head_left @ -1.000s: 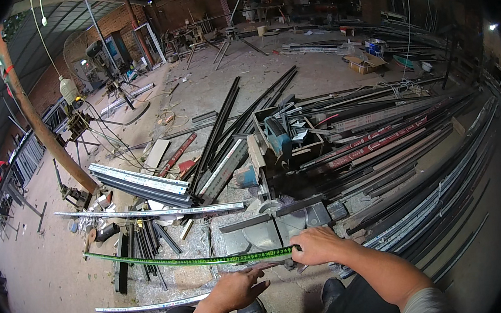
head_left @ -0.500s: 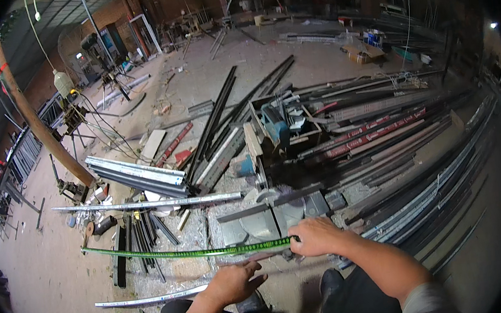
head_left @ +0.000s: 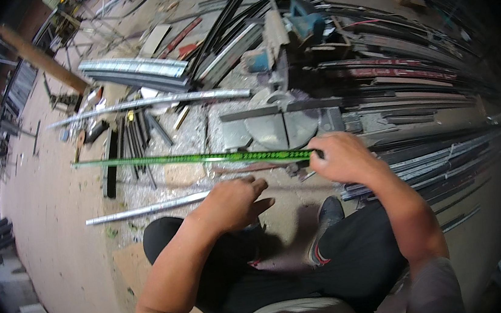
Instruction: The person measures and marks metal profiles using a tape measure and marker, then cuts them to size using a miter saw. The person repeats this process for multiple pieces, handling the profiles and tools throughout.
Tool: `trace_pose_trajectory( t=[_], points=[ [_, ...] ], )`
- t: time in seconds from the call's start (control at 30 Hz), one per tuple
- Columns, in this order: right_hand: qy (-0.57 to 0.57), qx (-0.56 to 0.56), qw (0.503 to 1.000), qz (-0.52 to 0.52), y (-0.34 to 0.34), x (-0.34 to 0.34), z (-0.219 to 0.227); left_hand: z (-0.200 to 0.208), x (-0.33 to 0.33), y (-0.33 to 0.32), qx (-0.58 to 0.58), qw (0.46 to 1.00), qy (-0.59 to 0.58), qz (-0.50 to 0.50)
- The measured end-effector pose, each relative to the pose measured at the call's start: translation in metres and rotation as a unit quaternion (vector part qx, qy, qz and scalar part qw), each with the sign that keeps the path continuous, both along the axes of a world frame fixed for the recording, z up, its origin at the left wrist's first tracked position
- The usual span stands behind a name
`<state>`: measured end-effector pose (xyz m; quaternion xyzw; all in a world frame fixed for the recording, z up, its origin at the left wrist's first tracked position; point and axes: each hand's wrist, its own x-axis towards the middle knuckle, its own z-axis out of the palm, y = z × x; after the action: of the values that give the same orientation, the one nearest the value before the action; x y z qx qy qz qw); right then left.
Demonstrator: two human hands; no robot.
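Note:
A green tape measure point(head_left: 183, 158) is drawn out in a long, nearly straight strip, from my right hand leftward past a dark metal bar. My right hand point(head_left: 343, 157) is closed on its right end; the fingers hide most of what they grip. Lower and to the left, my left hand point(head_left: 234, 204) hangs above my knees with nothing visible in it, thumb apart from the slightly bent fingers. A silvery metal strip point(head_left: 146, 208) lies on the ground, its right end close to my left hand. Just beyond the tape sits the grey base of a cutting machine point(head_left: 254, 133).
Long metal profiles point(head_left: 435, 109) pile up on the right. More wrapped profiles point(head_left: 131, 68) lie at the far left, beside a wooden post point(head_left: 45, 59). Short dark bars point(head_left: 132, 138) rest under the tape. My shoes point(head_left: 331, 212) stand near the machine.
My view has tilted downward, showing more of my legs and arms. The tape looks straighter and less bowed. My right hand still grips its end, and my left hand stays unoccupied.

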<state>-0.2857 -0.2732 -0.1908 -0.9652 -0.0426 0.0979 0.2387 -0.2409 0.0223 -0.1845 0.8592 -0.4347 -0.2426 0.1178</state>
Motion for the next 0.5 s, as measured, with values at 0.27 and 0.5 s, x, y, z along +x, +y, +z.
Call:
trace_pose_trajectory(
  t=[0.27,0.5],
  points=[
    [0.038,0.018,0.999,-0.022,0.002,0.006,-0.002,0.007,-0.003,-0.007,-0.008,1.000,0.031,-0.001],
    [0.097,0.018,0.995,0.001,0.004,0.018,-0.028,0.004,-0.006,-0.009,-0.042,0.998,0.030,-0.038]
  ],
)
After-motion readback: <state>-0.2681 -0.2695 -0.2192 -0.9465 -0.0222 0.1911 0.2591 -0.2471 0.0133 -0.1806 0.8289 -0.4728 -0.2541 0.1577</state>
